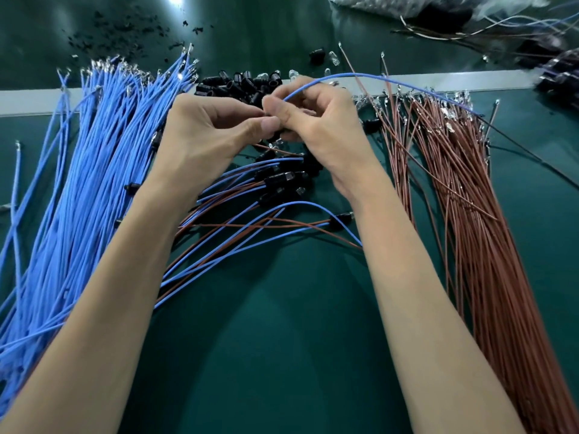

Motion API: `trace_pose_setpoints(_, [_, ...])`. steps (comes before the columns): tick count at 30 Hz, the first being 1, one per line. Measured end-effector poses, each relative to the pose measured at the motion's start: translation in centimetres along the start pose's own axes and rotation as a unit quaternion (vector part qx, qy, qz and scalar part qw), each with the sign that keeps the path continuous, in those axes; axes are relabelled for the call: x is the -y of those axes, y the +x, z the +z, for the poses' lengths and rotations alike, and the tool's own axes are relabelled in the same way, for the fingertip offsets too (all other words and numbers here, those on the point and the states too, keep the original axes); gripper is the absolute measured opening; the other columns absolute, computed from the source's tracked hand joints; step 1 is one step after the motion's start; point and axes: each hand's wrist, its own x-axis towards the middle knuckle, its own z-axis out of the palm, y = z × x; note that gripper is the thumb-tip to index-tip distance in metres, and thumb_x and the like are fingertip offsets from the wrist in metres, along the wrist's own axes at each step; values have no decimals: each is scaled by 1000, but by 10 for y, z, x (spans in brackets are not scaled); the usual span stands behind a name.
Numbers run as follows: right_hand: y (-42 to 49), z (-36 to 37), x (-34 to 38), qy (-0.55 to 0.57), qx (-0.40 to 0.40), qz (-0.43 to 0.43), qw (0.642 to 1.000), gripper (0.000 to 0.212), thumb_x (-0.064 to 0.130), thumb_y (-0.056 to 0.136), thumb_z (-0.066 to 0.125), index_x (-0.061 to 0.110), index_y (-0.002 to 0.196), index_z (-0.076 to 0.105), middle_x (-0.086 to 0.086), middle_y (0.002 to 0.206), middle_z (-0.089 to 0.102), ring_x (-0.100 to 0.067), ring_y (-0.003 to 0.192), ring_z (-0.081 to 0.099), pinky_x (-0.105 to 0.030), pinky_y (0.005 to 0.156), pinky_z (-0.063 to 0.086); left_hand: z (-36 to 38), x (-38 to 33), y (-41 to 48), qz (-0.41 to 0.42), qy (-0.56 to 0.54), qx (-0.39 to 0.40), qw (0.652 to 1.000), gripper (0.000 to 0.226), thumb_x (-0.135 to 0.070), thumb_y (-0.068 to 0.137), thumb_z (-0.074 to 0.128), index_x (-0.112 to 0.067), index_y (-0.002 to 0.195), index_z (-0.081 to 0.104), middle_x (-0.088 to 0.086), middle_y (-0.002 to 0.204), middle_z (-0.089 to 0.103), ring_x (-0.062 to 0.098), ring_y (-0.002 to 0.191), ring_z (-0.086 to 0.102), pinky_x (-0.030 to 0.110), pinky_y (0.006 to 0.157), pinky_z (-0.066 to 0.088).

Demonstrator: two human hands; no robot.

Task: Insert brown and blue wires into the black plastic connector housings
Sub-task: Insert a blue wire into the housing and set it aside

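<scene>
Blue wire (354, 74) in pinch of right hand (319, 133)

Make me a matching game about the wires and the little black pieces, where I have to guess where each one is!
Things:
1. blue wire pile
2. brown wire pile
3. heap of black housings
4. single blue wire

Places:
A. pinched in the fingers of the right hand
B. spread out on the left side
C. spread out on the right side
D. in the middle, by the pale strip

Right pairs: 1-B, 2-C, 3-D, 4-A.
</scene>
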Motion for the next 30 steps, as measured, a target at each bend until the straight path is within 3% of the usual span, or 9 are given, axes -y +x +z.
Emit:
trace_pose_setpoints(4, [4,-2,3,85,-61,41,994,23,25,103,40,17,84,50,5,81,68,-10,64,68,-20,57,51,-2,2,1,-9,32,-28,999,5,-28,78,77,-28,81,73,0,77,74,11,70,63,29,73,53])
trace_pose_setpoints(8, [4,0,0,-48,-44,-25,998,25,15,95,57,19,71,62,1,83,65,-14,78,65,-28,70,54,3,-2,0,-4,48,-27,998,10,-26,78,77,-27,87,72,-19,70,71,0,65,60,17,67,49])
trace_pose_setpoints(11, [4,1,0,-88,-41,-36,995,17,18,89,66,21,73,68,1,82,68,-20,81,67,-42,83,55,4,-4,0,-5,61,-27,998,11,-25,79,76,-26,90,72,-14,74,71,2,68,62,25,71,53])
trace_pose_setpoints(15, [4,0,9,35,-115,12,993,29,31,102,42,17,81,58,2,89,66,-10,74,66,-25,67,55,3,-5,-2,-15,64,-36,997,8,-27,80,76,-25,87,73,2,81,73,23,80,70,40,82,55])
trace_pose_setpoints(18, [5,1,12,16,-120,22,992,44,30,104,34,15,71,58,5,86,66,-14,86,65,-24,67,53,4,-6,-1,-16,63,-32,997,12,-27,80,75,-22,90,73,0,80,73,16,78,70,33,81,55])
trace_pose_setpoints(20, [4,4,10,-37,-64,26,997,50,31,105,33,15,69,63,6,87,66,-15,95,62,-30,82,53,6,-7,-1,-12,67,-27,997,12,-26,80,75,-23,91,73,0,80,73,6,72,66,25,77,53])
trace_pose_setpoints(23, [4,6,7,-97,4,56,994,49,41,104,27,19,98,70,0,109,66,-14,109,58,-40,101,45,8,-5,-1,-17,75,-24,997,13,-26,80,75,-21,92,74,1,81,73,5,72,63,24,74,53])
trace_pose_setpoints(26, [2,2,7,-18,-37,72,997,46,43,104,20,21,119,58,-2,122,57,-13,106,57,-35,93,49,6,-2,0,-34,89,-22,995,10,-30,79,76,-22,86,75,-6,75,73,1,67,63,20,71,51])
trace_pose_setpoints(30, [3,-2,9,-1,-101,56,993,44,35,105,24,25,90,64,-2,119,60,-16,101,59,-33,85,51,3,-1,1,-39,73,-21,996,5,-31,80,75,-27,78,74,-11,69,72,0,64,63,19,70,51])
